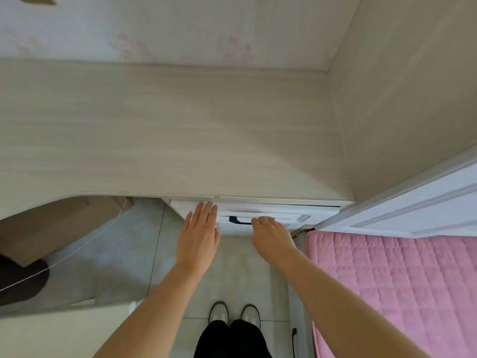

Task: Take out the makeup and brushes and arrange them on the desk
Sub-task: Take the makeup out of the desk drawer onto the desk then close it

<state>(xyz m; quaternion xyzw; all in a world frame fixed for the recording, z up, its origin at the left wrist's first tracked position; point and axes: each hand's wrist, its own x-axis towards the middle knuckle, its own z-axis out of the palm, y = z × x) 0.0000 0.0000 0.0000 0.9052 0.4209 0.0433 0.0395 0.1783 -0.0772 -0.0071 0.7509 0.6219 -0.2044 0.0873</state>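
A pale wood-grain bench point(165, 130) is seen from above, filling the middle of the view, with its surface bare in the part shown. Just under its near edge, towards the right, a white drawer point(258, 211) is set, and a dark handle point(238, 220) is fixed across its front. The left hand point(198, 233) is held flat and released, with the fingers point(206, 210) stretched out and laid against the left part of the drawer front, beside the handle. The right hand point(271, 235) is curled at the right end of the handle, with its fingertips bent over the bar; whether the bar is fully clenched cannot be told, as the fingertips are hidden beneath the knuckles. No makeup or brushes are visible, and the inside of the drawer is not shown, so where they lie cannot be told. A floral wallpaper point(180, 27) is seen at the far side, behind the bench. At the right a white door point(413, 202) stands at an angle, and a pink quilted bed point(392, 288) lies near it. A grey tiled floor point(116, 254) is seen below, on which two light shoes point(233, 315) and dark trouser legs point(232, 339) are placed close together. A thin white cable point(77, 250) is stretched across the near left.
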